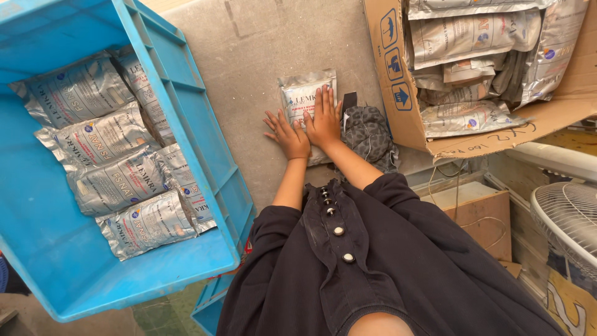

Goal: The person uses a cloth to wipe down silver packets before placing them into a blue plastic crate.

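Both hands lie flat, palms down, on one silver pouch [303,93] on the grey table [249,50]: left hand [287,134] at its lower left part, right hand [323,119] on the middle, fingers spread, nothing gripped. Pouch is between the blue crate [186,112] and the carton [398,74], both w/ more pouches. It looks soft, flexible, prob. light and a bit slippery; better to pick it at the edges. Its lower part is hidden under the hands. A dark patterned cloth [368,134] lies just beside.
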